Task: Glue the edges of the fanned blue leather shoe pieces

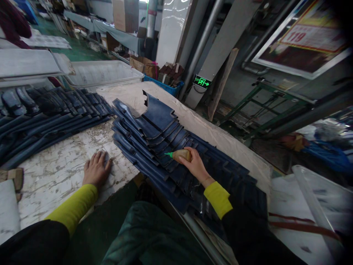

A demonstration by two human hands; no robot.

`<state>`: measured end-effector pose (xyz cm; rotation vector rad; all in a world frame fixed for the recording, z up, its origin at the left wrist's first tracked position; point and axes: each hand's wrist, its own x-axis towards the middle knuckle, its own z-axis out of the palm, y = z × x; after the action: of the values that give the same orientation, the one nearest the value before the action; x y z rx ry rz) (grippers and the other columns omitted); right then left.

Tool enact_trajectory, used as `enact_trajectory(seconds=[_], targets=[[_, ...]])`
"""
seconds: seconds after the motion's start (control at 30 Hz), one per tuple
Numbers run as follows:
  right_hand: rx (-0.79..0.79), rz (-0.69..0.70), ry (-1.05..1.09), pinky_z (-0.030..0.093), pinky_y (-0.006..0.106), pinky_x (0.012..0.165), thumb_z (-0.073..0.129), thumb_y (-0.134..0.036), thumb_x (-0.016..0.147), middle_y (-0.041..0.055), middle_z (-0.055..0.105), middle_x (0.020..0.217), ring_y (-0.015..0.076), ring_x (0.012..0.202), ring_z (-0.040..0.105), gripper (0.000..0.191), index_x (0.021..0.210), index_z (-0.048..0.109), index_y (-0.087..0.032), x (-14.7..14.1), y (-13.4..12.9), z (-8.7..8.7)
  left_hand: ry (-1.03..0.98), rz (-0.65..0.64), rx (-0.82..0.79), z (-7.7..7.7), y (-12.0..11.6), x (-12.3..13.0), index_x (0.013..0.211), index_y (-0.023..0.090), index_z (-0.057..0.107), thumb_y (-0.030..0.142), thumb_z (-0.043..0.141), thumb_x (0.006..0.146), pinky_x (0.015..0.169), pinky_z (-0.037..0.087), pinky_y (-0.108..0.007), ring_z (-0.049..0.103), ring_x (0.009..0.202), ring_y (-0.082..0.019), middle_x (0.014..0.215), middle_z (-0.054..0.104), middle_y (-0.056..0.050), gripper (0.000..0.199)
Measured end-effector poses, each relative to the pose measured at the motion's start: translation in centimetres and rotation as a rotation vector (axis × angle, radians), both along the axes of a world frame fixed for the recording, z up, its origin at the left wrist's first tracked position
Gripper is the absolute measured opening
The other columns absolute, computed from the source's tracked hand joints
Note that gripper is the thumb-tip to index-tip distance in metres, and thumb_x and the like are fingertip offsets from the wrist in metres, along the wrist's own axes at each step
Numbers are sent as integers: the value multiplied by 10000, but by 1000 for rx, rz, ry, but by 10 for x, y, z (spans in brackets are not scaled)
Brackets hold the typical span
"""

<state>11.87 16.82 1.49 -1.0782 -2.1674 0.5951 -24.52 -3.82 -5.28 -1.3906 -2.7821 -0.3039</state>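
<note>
My right hand (194,163) is wrapped round a brownish squeeze bottle (180,155) with a green nozzle, which points left. The bottle is above a row of overlapping dark blue leather-like pieces (161,117) with notched edges, fanned out along the table. Whether the nozzle touches a piece I cannot tell. My left hand (96,170) lies flat on the worn, stained white tabletop (66,162), fingers stretched out and nothing in it. Left of it, a second fanned row of dark blue pieces (55,114) covers the table's far side.
Behind the table stand a white plastic tub (106,73) and a blue crate (164,84) of brown pieces. A white bin (309,206) is at the right. Wooden blocks (15,178) lie at the left edge. Part of another person (13,24) shows at upper left.
</note>
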Motion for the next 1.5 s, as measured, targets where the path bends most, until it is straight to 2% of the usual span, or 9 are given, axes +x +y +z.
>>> enact_trajectory(seconds=[0.2,0.47,0.77,1.0,1.2,1.5], targets=[[167,4,-73,421,463,939,643,-388,763,113,548,1077,280,1042,508,419,1107,517,-185,6,18,2,-2,-4,-1,1,0,0,1398,164,350,523,175,918,1096,207,-477,235,1369,-262,1475,313,-100,624],[174,132,-82,418,449,961,627,-411,793,106,532,1118,265,1083,491,432,1144,488,-202,5,7,0,-20,3,-7,1,0,0,1399,164,347,519,176,920,1100,200,-476,225,1373,-254,1478,310,-92,620],[256,48,-173,383,503,978,603,-360,789,123,520,1130,293,1094,471,388,1123,504,-192,10,29,5,-21,2,-8,2,0,1,1403,163,342,503,195,925,1103,190,-464,216,1376,-253,1484,298,-91,605],[290,58,-174,387,455,985,617,-361,791,128,522,1121,277,1102,463,386,1108,512,-168,15,31,6,-16,-6,6,2,0,1,1400,168,346,514,191,925,1097,201,-462,224,1374,-253,1477,312,-97,608],[286,92,-198,391,463,982,601,-366,800,120,516,1129,273,1097,467,382,1122,505,-184,12,32,4,-14,-7,-1,3,-1,2,1402,163,343,506,194,927,1099,195,-459,214,1378,-253,1480,308,-93,605],[356,61,-250,378,487,985,568,-343,801,126,502,1150,294,1108,460,384,1147,501,-192,16,54,8,-19,-1,6,2,0,1,1405,170,336,517,188,927,1096,201,-467,221,1373,-248,1478,311,-90,609]])
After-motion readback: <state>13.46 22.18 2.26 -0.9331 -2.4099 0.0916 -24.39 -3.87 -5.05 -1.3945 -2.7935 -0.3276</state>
